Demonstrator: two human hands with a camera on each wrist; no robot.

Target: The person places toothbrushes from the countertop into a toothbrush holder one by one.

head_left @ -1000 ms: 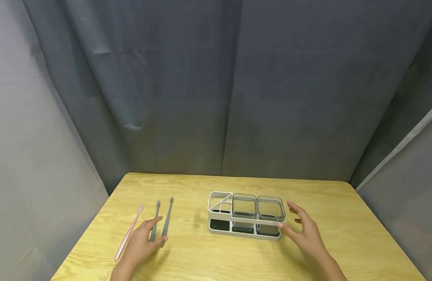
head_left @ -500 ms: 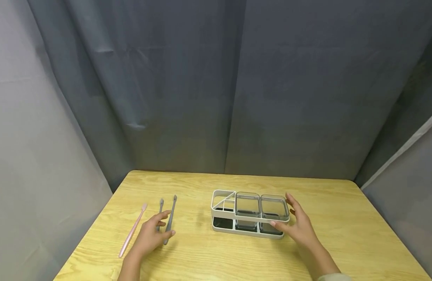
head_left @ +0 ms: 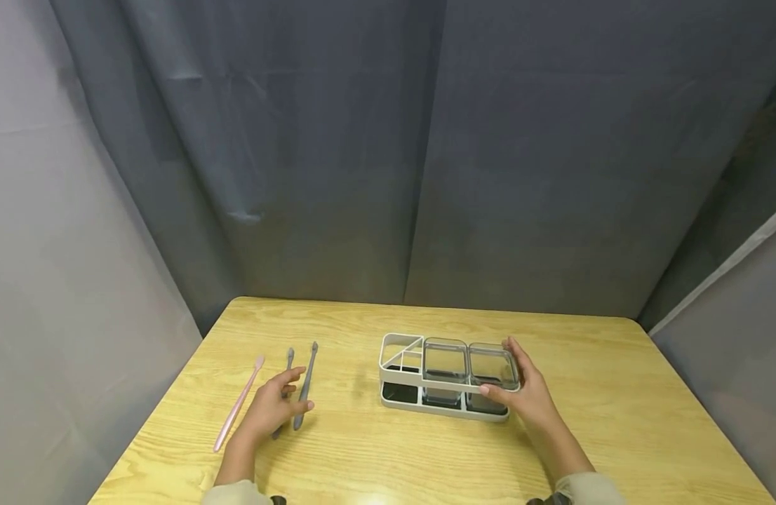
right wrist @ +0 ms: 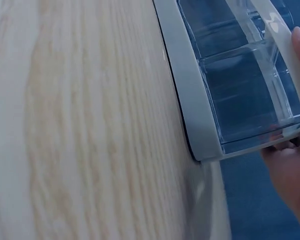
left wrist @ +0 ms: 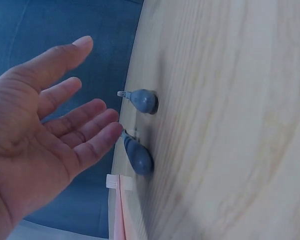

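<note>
Right hand: I grip the holder, right end.
Left hand: my fingers relaxed, near 2 gray toothbrushes, left of the holder.

1. Wide bare lane on desk between right-hand grey toothbrush and white rack; passable at desk level.
2. Left hand obstructs access to left-hand grey toothbrush from above; pink toothbrush lies just left.
3. Right hand blocks rack's right end. Clear cups fill two openings; left section open above, split by thin dividers.
4. Grey curtain bounds far side; bare strip before it.
</note>
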